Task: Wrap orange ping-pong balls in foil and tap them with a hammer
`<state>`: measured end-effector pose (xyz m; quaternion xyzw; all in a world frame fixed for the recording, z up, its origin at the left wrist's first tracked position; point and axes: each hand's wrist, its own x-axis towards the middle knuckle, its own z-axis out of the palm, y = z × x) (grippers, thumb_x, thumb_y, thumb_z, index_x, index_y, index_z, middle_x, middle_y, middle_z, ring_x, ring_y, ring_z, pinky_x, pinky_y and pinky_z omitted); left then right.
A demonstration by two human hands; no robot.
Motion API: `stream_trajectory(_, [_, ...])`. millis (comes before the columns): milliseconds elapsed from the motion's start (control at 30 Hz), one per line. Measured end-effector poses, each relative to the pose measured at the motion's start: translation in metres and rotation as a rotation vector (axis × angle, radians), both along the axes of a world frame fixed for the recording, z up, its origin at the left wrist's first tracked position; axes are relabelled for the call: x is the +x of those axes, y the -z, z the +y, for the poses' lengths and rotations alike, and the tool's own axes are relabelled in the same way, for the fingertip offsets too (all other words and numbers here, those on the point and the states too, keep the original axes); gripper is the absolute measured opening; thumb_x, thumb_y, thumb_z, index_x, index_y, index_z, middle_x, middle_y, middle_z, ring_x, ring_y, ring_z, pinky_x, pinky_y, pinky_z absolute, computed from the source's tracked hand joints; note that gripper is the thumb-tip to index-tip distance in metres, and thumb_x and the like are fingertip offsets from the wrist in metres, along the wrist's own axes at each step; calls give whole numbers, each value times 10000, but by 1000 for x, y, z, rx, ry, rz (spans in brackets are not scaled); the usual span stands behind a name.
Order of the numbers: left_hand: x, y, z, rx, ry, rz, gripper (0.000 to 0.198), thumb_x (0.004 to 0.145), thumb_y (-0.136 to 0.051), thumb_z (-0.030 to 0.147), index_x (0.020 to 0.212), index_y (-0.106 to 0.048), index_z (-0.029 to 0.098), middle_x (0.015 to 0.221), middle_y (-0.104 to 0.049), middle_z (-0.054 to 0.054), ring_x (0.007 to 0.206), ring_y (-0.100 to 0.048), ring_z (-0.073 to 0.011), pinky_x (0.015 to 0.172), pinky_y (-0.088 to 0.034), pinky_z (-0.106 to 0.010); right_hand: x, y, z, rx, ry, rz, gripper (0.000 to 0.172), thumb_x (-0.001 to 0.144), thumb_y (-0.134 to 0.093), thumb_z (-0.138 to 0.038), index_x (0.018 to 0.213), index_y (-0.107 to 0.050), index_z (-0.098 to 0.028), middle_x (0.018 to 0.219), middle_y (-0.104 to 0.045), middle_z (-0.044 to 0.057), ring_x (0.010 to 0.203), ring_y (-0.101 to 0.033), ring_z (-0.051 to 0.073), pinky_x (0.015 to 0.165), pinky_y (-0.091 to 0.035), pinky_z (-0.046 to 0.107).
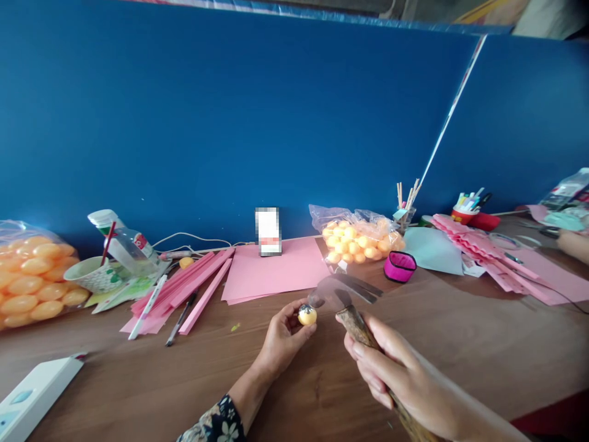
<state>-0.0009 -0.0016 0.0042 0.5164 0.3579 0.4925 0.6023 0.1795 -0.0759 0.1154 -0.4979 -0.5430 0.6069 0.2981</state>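
Note:
Low over the brown table, my left hand (284,336) pinches a small pale yellow ball (307,318) between thumb and fingers. A shiny silver part shows on the ball's top; its kind is hard to tell. My right hand (389,356) is wrapped round the rough wooden handle of a claw hammer (356,324). The hammer's head, blurred by motion, is just right of the ball, its face close to the silver part. Whether the two touch I cannot tell.
Bags of orange-yellow balls (363,238) lie at the back and far left. Pink paper sheets (276,270), pink strips (184,285), a propped phone (269,231) and a magenta band (400,267) surround the work. A white power strip (41,393) lies front left. Another person's hand (573,242) appears far right.

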Motion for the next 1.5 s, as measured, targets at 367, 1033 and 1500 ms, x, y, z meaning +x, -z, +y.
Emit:
stream_trajectory(367, [0,2,1,-32,-16,-54,468,642,-698,175,1086,-555,150,1072,-643,-104,967,-597,-209,880,-444,-336,-1,12,2,-40,-29,69,245,883,-410,-419,987,-431,-198,603,-378,-67,457,-345,61,462,-346,201])
stream_trajectory(1033, [-3,2,2,-59,8,-118,487,614,-727,152,1075,-574,184,1096,-632,-80,983,-583,-205,861,-441,-317,-1,11,3,-51,-25,80,272,861,-440,-455,946,-451,-197,651,-408,-52,466,-350,56,450,-340,194])
stream_trajectory(1500, [-5,-1,2,-136,9,-240,442,631,-729,200,1052,-597,184,1051,-651,-85,948,-583,-179,872,-404,-296,0,5,3,-35,16,80,263,871,-422,-440,949,-450,-191,590,-367,-68,461,-341,67,462,-329,216])
